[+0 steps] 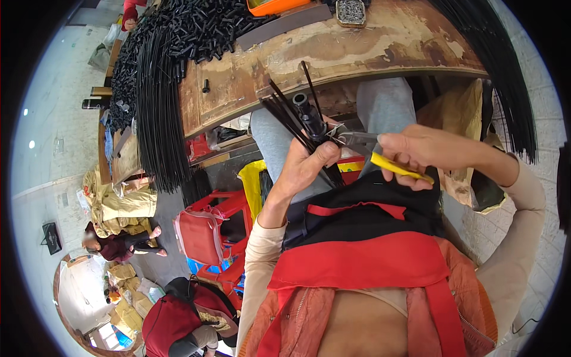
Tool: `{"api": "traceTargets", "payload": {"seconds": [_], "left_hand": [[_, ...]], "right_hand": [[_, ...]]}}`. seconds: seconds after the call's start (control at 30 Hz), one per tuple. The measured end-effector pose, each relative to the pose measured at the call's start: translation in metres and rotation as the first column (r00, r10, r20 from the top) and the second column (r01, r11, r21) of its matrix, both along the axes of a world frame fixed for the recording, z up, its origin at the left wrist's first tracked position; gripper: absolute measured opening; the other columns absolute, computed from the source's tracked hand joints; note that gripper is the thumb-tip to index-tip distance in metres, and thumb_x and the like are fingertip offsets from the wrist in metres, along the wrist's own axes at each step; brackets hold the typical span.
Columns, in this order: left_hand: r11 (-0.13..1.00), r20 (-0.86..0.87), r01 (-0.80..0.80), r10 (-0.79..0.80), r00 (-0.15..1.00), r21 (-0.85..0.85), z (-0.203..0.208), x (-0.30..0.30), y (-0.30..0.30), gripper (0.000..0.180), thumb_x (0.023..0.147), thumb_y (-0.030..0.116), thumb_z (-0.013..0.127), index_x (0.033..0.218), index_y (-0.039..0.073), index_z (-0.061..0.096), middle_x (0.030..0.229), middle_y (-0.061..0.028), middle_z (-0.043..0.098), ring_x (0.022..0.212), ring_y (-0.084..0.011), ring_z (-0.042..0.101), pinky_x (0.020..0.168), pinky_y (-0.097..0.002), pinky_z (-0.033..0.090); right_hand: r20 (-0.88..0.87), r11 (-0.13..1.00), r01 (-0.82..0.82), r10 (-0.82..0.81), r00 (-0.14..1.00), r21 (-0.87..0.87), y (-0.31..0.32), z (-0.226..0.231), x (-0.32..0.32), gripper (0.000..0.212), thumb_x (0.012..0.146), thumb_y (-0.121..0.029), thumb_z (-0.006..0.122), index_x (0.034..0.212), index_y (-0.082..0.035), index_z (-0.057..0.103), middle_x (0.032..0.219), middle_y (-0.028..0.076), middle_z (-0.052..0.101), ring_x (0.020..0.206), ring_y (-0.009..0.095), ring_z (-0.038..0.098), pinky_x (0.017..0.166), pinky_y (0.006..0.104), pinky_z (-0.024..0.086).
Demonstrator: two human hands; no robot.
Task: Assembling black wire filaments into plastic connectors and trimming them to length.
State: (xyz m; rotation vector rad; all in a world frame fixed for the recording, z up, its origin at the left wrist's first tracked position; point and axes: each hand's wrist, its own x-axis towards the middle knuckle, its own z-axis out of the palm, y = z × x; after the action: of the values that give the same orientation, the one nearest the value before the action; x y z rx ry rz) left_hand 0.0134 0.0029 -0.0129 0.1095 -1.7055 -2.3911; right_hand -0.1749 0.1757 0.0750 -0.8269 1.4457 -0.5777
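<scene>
My left hand [308, 165] is closed around a bundle of thin black rods [286, 122] and a black tubular fitting [310, 116] with a round open end pointing up. A thin light-coloured wire [335, 131] shows beside the fitting, just above my left thumb. Closed on a pair of pliers [401, 168] with a yellow handle, my right hand [410, 152] keeps the grey metal jaws against or very near that wire. Exactly what the jaws touch is too small to tell. Both hands are over my lap, below the table's near edge.
The worn wooden table [357, 50] carries a heap of short black tubes [196, 27]. Long black rods [159, 107] hang over its left edge, more black rods [505, 71] at right. A red stool [211, 229] stands left of me. Another person [178, 321] is at lower left.
</scene>
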Motion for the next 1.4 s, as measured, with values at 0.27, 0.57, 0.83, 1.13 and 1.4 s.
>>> {"api": "traceTargets", "payload": {"seconds": [0.27,0.57,0.83,1.13,1.4], "left_hand": [[0.998,-0.064,0.015,-0.011,0.998,0.056,-0.006,0.003,-0.005,0.031,0.097,0.024,0.060,0.112,0.004,0.041,0.072,0.0007,0.046,0.063,-0.0085,0.041,0.057,-0.0240,0.035],[0.993,0.017,-0.118,0.118,0.993,-0.018,0.007,-0.005,0.010,0.012,0.099,0.012,0.055,0.104,0.003,0.048,0.071,0.0033,0.045,0.062,-0.0056,0.041,0.055,-0.0220,0.034],[0.989,-0.019,-0.106,0.108,0.994,0.101,0.008,-0.002,0.001,0.032,0.098,0.021,0.059,0.119,0.002,0.044,0.071,0.0020,0.043,0.059,-0.0069,0.039,0.054,-0.0234,0.034],[0.983,-0.049,-0.089,0.098,0.994,0.159,0.001,-0.003,-0.001,0.023,0.098,0.024,0.059,0.095,0.005,0.046,0.069,0.0018,0.043,0.057,-0.0072,0.037,0.052,-0.0236,0.032],[0.988,-0.052,-0.066,0.074,0.996,0.138,0.005,-0.004,0.002,0.024,0.098,0.024,0.059,0.094,0.005,0.046,0.068,0.0019,0.041,0.056,-0.0071,0.036,0.050,-0.0235,0.029]], "right_hand": [[0.041,1.000,0.021,-0.020,0.999,-0.010,0.003,0.002,0.008,0.067,0.097,-0.061,0.038,0.080,0.001,0.059,0.058,0.004,0.052,0.042,0.011,0.047,0.040,0.0251,0.036],[-0.284,0.951,-0.296,0.259,0.923,-0.093,-0.012,0.047,-0.016,0.062,0.098,-0.055,0.036,0.076,0.000,0.054,0.054,0.007,0.051,0.044,0.015,0.053,0.042,0.0305,0.042],[-0.329,0.984,-0.074,0.017,0.944,-0.161,-0.014,-0.006,0.016,0.038,0.096,-0.038,0.054,0.103,-0.002,0.059,0.068,0.012,0.061,0.067,0.025,0.061,0.066,0.0357,0.046],[-0.804,0.688,-0.441,-0.378,0.459,-0.576,-0.010,-0.026,0.012,0.064,0.076,0.002,0.067,0.136,-0.010,0.050,0.111,0.013,0.052,0.100,0.031,0.053,0.086,0.0394,0.041],[-0.824,0.651,-0.509,-0.489,0.286,-0.563,-0.013,-0.032,0.007,0.064,0.077,-0.003,0.069,0.137,-0.012,0.050,0.107,0.012,0.052,0.097,0.030,0.053,0.084,0.0401,0.042]]}}
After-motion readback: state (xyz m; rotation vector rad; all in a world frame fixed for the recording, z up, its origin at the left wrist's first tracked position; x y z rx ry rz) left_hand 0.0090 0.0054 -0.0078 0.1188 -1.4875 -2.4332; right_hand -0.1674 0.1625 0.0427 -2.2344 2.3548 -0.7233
